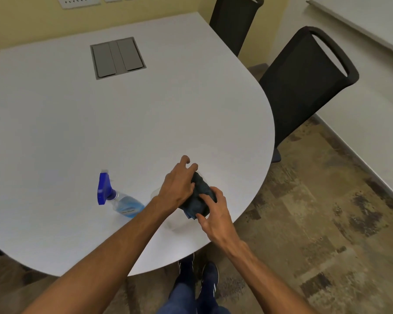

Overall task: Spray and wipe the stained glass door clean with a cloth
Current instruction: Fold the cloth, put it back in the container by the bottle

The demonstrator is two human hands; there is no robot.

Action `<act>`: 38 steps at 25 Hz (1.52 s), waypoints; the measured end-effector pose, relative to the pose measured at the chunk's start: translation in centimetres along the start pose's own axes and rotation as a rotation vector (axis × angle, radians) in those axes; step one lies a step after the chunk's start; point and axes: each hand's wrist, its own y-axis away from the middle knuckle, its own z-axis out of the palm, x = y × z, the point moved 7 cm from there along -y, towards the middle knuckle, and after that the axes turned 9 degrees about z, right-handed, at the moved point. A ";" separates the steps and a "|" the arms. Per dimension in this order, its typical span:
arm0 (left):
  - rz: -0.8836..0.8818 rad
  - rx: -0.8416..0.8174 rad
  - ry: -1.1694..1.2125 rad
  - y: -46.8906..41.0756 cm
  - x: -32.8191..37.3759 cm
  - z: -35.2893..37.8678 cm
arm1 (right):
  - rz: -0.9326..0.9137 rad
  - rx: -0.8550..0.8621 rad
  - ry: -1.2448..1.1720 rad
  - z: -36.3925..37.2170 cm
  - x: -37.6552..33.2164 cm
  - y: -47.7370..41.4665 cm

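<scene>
Nearest us, our shoes stand on the patterned floor at the rim of the white bench. Just above that rim both our hands work the dark cloth: the right hand pinches its near corner with thumb and fingers closed on the fabric, while the left hand presses along its far side, its outer fingers lifted and spread, so that grip looks only partial. The cloth seems bunched or half-folded, low over the bench.

Just left of the hands the spray bottle lies on its side, blue trigger head pointing away from us, blue liquid inside, untouched. Farther off sit a grey cable hatch and two black chairs. The glass door is not in view.

As we judge it, the risks are these: a lying bottle may leak at the nozzle or roll toward the edge if our left forearm nudges it, and the loosely held cloth could slip off the rim to the floor and pick up grit that scratches glass.
</scene>
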 end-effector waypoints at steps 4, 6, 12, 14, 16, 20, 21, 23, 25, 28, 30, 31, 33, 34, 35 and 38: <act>0.052 -0.099 -0.028 -2.9 -1.7 3.4 | 0.093 -0.088 0.059 1.7 0.9 -2.3; 0.056 -0.145 -0.014 -3.9 -2.6 5.2 | 0.042 -0.081 0.110 2.6 1.2 -3.2; 0.044 -0.259 0.092 -5.6 -4.9 9.0 | 0.072 -0.088 0.403 4.1 1.6 -6.8; 0.054 -0.289 0.114 -6.0 -5.4 9.9 | 0.065 -0.169 0.538 5.3 1.6 -7.2; 0.067 -0.303 0.124 -6.4 -5.8 10.5 | 0.047 -0.162 0.642 5.9 2.0 -7.7; 0.109 -0.337 0.118 -6.5 -5.8 12.0 | 0.004 -0.162 0.816 7.3 2.9 -8.8; 0.112 -0.340 0.119 -6.5 -5.8 12.3 | 0.002 -0.166 0.829 7.4 3.1 -8.9; 0.113 -0.329 0.120 -6.5 -5.8 12.7 | -0.004 -0.166 0.828 7.7 3.5 -9.1; 0.128 -0.331 0.110 -6.6 -5.9 13.1 | -0.010 -0.172 0.821 7.7 3.7 -9.2; 0.184 -0.366 0.062 -6.8 -6.0 13.4 | -0.036 -0.179 0.779 7.8 3.8 -9.3; 0.233 -0.388 0.038 -7.0 -6.0 13.3 | -0.066 -0.194 0.755 7.9 3.6 -9.3; 0.255 -0.396 0.028 -7.1 -5.9 13.3 | -0.084 -0.201 0.748 8.0 3.5 -9.3; 0.286 -0.401 0.013 -7.2 -6.0 13.2 | -0.113 -0.194 0.732 7.9 3.0 -9.4; 0.297 -0.403 0.007 -7.3 -6.1 13.2 | -0.126 -0.189 0.732 7.9 2.8 -9.4; 0.308 -0.403 0.003 -7.2 -6.2 13.3 | -0.137 -0.188 0.742 7.8 2.7 -9.4; 0.361 -0.392 -0.031 -6.9 -6.3 13.5 | -0.156 -0.192 0.797 7.7 2.7 -9.4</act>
